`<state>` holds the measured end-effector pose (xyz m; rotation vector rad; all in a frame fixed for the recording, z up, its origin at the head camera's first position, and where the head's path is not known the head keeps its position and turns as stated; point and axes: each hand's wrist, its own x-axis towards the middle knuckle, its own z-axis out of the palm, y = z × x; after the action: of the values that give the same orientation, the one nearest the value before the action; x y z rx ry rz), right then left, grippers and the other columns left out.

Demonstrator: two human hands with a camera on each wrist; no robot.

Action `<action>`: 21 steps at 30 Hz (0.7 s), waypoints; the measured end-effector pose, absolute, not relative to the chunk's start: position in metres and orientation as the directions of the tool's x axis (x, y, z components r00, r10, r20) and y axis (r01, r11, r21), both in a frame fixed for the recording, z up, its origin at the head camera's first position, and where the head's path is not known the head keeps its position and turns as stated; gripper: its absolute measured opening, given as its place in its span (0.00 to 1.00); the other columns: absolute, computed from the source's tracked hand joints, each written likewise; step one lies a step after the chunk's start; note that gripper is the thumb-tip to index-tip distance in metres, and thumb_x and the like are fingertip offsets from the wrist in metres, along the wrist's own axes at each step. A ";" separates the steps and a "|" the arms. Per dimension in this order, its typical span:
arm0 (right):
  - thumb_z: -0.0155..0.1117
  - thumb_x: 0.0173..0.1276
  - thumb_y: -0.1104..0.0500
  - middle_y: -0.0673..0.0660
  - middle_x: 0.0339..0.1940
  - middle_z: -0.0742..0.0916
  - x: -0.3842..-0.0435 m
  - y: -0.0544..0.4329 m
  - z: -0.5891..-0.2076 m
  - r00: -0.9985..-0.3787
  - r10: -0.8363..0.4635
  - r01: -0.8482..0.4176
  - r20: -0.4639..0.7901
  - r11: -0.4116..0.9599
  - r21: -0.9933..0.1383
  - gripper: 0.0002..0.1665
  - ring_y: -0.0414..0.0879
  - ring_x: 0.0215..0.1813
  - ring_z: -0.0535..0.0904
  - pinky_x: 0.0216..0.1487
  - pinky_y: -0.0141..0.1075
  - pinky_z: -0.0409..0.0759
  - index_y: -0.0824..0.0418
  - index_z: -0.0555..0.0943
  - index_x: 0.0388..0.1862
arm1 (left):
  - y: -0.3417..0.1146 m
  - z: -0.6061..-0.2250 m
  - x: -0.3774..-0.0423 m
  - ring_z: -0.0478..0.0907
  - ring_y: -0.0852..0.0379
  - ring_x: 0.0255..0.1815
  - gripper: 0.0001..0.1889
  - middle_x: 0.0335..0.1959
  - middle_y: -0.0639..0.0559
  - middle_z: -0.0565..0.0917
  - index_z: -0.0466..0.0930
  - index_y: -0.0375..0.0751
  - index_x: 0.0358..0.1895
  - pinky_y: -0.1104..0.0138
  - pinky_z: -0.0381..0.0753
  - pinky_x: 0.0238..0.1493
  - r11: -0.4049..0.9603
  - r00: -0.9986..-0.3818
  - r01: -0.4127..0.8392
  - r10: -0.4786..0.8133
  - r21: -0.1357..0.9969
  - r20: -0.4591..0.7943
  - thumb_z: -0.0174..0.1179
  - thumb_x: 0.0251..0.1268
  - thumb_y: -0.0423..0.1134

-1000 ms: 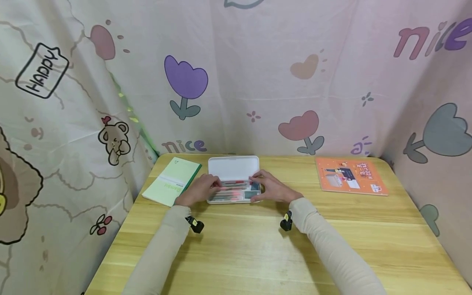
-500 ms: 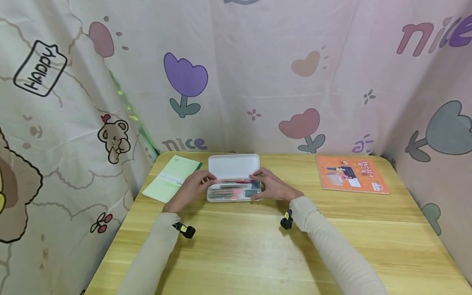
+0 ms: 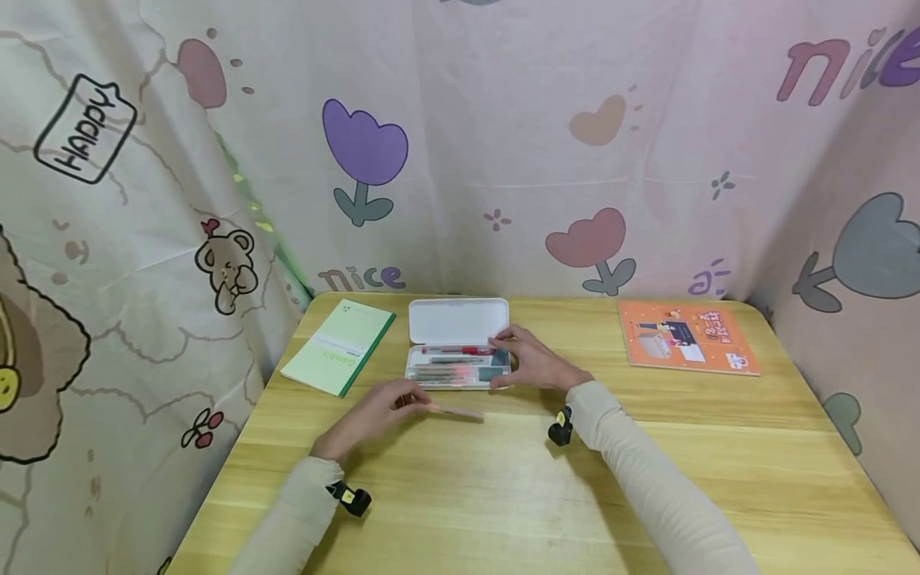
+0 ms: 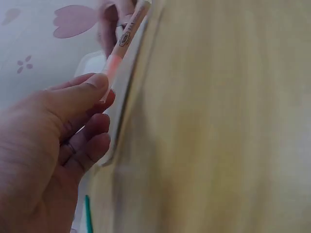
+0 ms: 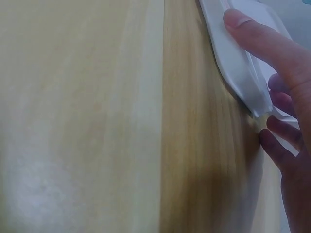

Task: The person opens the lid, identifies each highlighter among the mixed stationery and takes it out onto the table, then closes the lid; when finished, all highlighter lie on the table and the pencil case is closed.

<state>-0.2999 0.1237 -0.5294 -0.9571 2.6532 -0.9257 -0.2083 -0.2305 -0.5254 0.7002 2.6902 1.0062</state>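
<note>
My left hand [image 3: 381,411] pinches a slim peach-coloured pen [image 4: 127,39] near its translucent pink end, between thumb and index finger. The pen is held in front of a white pencil case [image 3: 458,321], pointing rightward in the head view. The case lies with its lid folded back and holds a red pen [image 3: 467,350], several other pens and a dark grey piece at its right end. My right hand [image 3: 537,363] grips the case's right end, thumb over the front rim and fingers round the far side. Part of that end is hidden by the hand.
A pale green notebook [image 3: 338,347] lies left of the case. Far to the right is an orange booklet [image 3: 686,335]. Both are on the wooden table [image 3: 503,495], whose back edge meets a printed curtain [image 3: 460,144].
My left hand has drawn the peach pen out of the case and brought it toward the table's front. The red pen shows more fully now. My right hand stays on the case.
</note>
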 end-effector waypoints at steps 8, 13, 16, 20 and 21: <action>0.84 0.64 0.39 0.61 0.78 0.71 -0.300 0.125 -0.528 -0.771 -0.635 -0.515 0.035 0.592 -0.620 0.59 0.56 0.79 0.66 0.84 0.55 0.67 0.65 0.69 0.84 | -0.227 -0.534 -0.208 0.80 0.68 0.44 0.06 0.45 0.63 0.87 0.88 0.54 0.53 0.68 0.84 0.47 0.650 -0.832 0.435 0.555 0.623 0.002 0.68 0.79 0.43; 0.84 0.65 0.39 0.60 0.78 0.70 -0.300 0.124 -0.528 -0.776 -0.630 -0.508 0.026 0.599 -0.619 0.59 0.55 0.79 0.66 0.85 0.55 0.67 0.64 0.68 0.85 | -0.227 -0.533 -0.208 0.81 0.68 0.46 0.06 0.47 0.63 0.87 0.89 0.56 0.53 0.68 0.85 0.49 0.649 -0.822 0.448 0.569 0.615 -0.002 0.69 0.79 0.44; 0.84 0.65 0.39 0.60 0.78 0.70 -0.301 0.124 -0.528 -0.775 -0.632 -0.504 0.023 0.595 -0.627 0.59 0.56 0.79 0.66 0.84 0.56 0.67 0.65 0.69 0.84 | -0.227 -0.532 -0.208 0.82 0.68 0.46 0.06 0.47 0.63 0.87 0.89 0.56 0.53 0.68 0.85 0.50 0.649 -0.824 0.439 0.567 0.621 -0.011 0.69 0.79 0.44; 0.84 0.65 0.39 0.60 0.78 0.70 -0.301 0.124 -0.527 -0.775 -0.631 -0.495 0.015 0.593 -0.634 0.59 0.56 0.79 0.65 0.85 0.56 0.66 0.64 0.68 0.85 | -0.226 -0.531 -0.208 0.82 0.68 0.47 0.06 0.47 0.62 0.87 0.89 0.55 0.52 0.68 0.85 0.51 0.649 -0.824 0.434 0.566 0.625 -0.015 0.70 0.78 0.44; 0.84 0.65 0.39 0.60 0.78 0.70 -0.301 0.125 -0.527 -0.776 -0.631 -0.494 0.014 0.593 -0.636 0.59 0.56 0.79 0.65 0.85 0.56 0.66 0.65 0.68 0.85 | -0.226 -0.531 -0.208 0.82 0.67 0.47 0.06 0.47 0.62 0.87 0.89 0.55 0.52 0.68 0.85 0.51 0.646 -0.824 0.432 0.567 0.629 -0.016 0.70 0.78 0.44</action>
<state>-0.3006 0.1245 -0.5271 -0.9346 2.6084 -0.9439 -0.2078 -0.2262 -0.5314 0.8162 2.6535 0.9317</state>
